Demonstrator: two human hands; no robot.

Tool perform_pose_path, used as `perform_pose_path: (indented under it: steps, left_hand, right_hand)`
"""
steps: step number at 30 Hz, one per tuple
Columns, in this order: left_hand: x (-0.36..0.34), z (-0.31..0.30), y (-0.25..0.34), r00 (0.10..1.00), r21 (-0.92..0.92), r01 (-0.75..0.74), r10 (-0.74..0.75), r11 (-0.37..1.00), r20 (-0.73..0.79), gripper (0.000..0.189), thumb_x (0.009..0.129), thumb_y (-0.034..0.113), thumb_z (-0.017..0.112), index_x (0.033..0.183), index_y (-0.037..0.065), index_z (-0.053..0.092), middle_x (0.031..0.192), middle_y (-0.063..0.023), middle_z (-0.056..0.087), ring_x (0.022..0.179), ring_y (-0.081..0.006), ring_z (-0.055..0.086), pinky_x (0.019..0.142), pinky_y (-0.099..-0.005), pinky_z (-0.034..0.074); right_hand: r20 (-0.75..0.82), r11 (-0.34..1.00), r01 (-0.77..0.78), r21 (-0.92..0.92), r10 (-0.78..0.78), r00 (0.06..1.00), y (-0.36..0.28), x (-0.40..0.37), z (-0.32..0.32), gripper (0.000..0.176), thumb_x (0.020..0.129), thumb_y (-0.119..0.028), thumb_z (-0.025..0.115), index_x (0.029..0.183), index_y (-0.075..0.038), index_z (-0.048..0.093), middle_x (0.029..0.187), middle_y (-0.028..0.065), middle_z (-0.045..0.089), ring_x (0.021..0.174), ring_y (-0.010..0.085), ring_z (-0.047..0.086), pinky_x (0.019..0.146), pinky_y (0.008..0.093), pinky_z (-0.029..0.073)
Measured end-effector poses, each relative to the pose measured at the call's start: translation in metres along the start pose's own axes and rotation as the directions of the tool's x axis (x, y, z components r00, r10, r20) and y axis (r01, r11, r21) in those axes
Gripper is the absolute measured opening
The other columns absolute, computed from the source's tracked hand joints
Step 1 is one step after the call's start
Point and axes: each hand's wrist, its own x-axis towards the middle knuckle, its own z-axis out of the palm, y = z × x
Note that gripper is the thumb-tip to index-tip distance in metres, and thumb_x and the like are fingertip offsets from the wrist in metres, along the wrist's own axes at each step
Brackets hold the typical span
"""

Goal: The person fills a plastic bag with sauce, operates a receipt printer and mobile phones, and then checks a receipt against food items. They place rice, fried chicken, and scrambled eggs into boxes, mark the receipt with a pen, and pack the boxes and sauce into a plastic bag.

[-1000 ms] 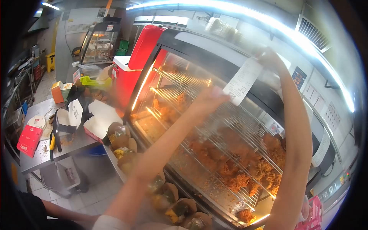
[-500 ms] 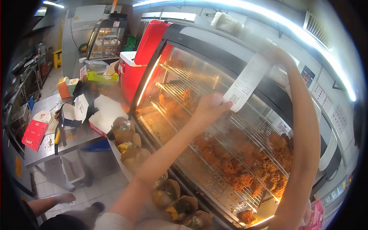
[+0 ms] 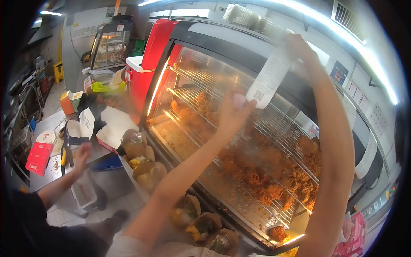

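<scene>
A long white printed receipt (image 3: 269, 77) hangs in front of the upper edge of a heated glass display case (image 3: 239, 38). My left hand (image 3: 235, 111) pinches its lower end, with the thumb near a printed square code. At the receipt's upper end, by the top of the case, my right hand (image 3: 299, 49) has its fingers wrapped round the paper; they are partly blurred. Behind the glass, fried chicken (image 3: 265, 188) lies on wire racks.
Boxes of food (image 3: 150, 173) line the case's front. A co-worker's hand (image 3: 81, 158) reaches over a steel table (image 3: 47, 177) at left. A red cooler (image 3: 139, 79) stands beyond the case. Clear containers (image 3: 244, 17) sit on top. Another receipt (image 3: 368, 158) hangs at right.
The view has shifted slightly, and both my hands keep hold of the receipt. At left, the co-worker's arm and dark-clothed body have come further into view, with the hand raised toward the table.
</scene>
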Motion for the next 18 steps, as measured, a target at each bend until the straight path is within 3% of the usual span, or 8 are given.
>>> perform_pose_path:
  steps: [2,6,8,12,14,17,18]
  left_hand:
    - [-0.004,0.001,0.004,0.991,-0.088,-0.052,0.041,0.995,-0.126,0.039,0.075,0.012,0.068,0.104,0.006,0.041,0.074,-0.0014,0.056,0.063,-0.0045,0.049,0.053,-0.0186,0.038]
    - [-0.025,-0.01,0.023,0.99,-0.172,0.057,-0.077,0.983,-0.114,0.038,0.076,0.013,0.068,0.103,0.005,0.043,0.076,-0.0017,0.057,0.069,-0.0064,0.051,0.059,-0.0203,0.04]
    - [-0.041,-0.016,0.037,0.992,-0.258,0.123,-0.126,0.958,0.008,0.033,0.077,0.012,0.067,0.101,0.005,0.045,0.075,-0.0018,0.056,0.074,-0.0087,0.053,0.065,-0.0226,0.041]
    - [-0.071,-0.025,0.06,0.979,-0.312,0.133,-0.077,0.941,0.187,0.026,0.078,0.011,0.065,0.095,0.003,0.048,0.074,-0.0025,0.055,0.072,-0.01,0.055,0.063,-0.0228,0.044]
    - [-0.089,-0.033,0.075,0.963,-0.297,0.165,-0.088,0.94,0.256,0.019,0.078,0.008,0.064,0.089,0.002,0.049,0.073,-0.0033,0.054,0.066,-0.0107,0.056,0.058,-0.0221,0.045]
    - [-0.111,-0.052,0.093,0.962,-0.221,0.13,-0.069,0.967,0.263,0.015,0.078,0.004,0.063,0.087,0.004,0.051,0.07,-0.0008,0.056,0.064,-0.0076,0.055,0.057,-0.0198,0.044]
    - [-0.119,-0.057,0.098,0.977,-0.223,0.128,-0.085,0.966,0.196,0.016,0.076,0.003,0.064,0.085,0.004,0.051,0.069,-0.0005,0.055,0.062,-0.0069,0.054,0.054,-0.0196,0.043]
  right_hand:
    - [-0.045,1.0,-0.024,0.001,0.024,0.999,-0.004,-0.007,0.0,0.026,0.079,-0.006,0.044,0.1,-0.002,0.059,0.101,0.0188,0.059,0.095,0.0316,0.057,0.082,0.0402,0.046]
    - [-0.049,0.998,-0.042,0.046,0.045,0.998,-0.014,-0.024,-0.015,0.027,0.08,-0.007,0.043,0.101,-0.002,0.059,0.105,0.0188,0.057,0.099,0.0314,0.056,0.084,0.0404,0.045]
    - [-0.013,0.998,-0.064,0.027,0.065,0.998,-0.015,-0.026,-0.017,0.029,0.08,-0.007,0.042,0.103,-0.002,0.058,0.107,0.0181,0.057,0.101,0.0307,0.055,0.086,0.0396,0.043]
    - [-0.098,0.999,-0.036,-0.031,0.033,0.995,-0.014,-0.031,-0.012,0.03,0.08,-0.007,0.042,0.105,-0.003,0.058,0.109,0.0165,0.057,0.101,0.0297,0.055,0.089,0.0388,0.04]
    - [-0.071,0.995,-0.087,0.056,0.091,0.993,-0.007,-0.017,-0.008,0.029,0.079,-0.007,0.042,0.103,-0.002,0.058,0.103,0.0152,0.06,0.093,0.0281,0.058,0.09,0.037,0.039]
    - [0.042,0.976,-0.102,0.193,0.096,0.994,0.02,-0.001,-0.027,0.023,0.076,-0.01,0.048,0.096,-0.005,0.058,0.101,0.0144,0.058,0.095,0.0266,0.055,0.08,0.0351,0.043]
    - [0.048,0.975,-0.118,0.19,0.111,0.993,0.034,-0.004,-0.035,0.023,0.076,-0.01,0.048,0.096,-0.005,0.058,0.101,0.0144,0.058,0.095,0.0266,0.055,0.08,0.0351,0.043]
